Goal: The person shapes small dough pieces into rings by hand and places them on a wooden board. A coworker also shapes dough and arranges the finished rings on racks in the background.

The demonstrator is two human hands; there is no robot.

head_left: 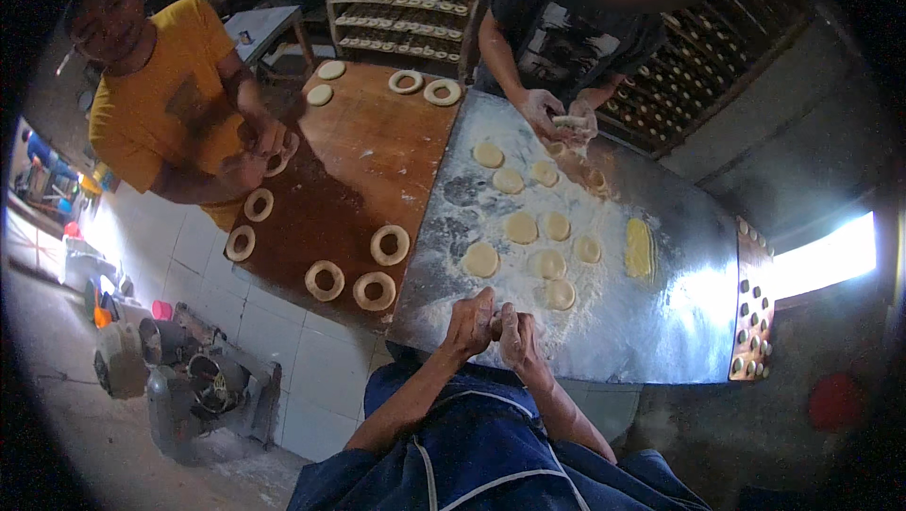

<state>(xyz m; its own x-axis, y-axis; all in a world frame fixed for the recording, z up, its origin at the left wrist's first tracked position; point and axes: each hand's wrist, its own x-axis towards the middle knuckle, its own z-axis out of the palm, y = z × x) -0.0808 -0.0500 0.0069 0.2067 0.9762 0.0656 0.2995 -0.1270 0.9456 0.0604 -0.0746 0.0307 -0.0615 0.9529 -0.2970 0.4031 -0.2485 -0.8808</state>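
At the near edge of the floured metal table (pixel 444 256), my left hand (pixel 469 324) and my right hand (pixel 518 336) come together with fingers curled. Between them they grip a piece of dough, mostly hidden by the fingers. Flour whitens my right fingers. Just beyond my hands lie several flat dough rounds, the closest being one dough round (pixel 560 295) and another dough round (pixel 481 260) farther left. A yellow slab of fat or dough (pixel 639 249) rests to the right on the metal.
Left of the metal, a brown wooden board (pixel 368 171) carries dough rings (pixel 375 291). Across the table a co-worker's floury hands (pixel 563 119) hold dough; a yellow-shirted person (pixel 170 96) handles a ring. Racks of trays (pixel 401 1) stand behind; a machine (pixel 212 384) stands lower left.
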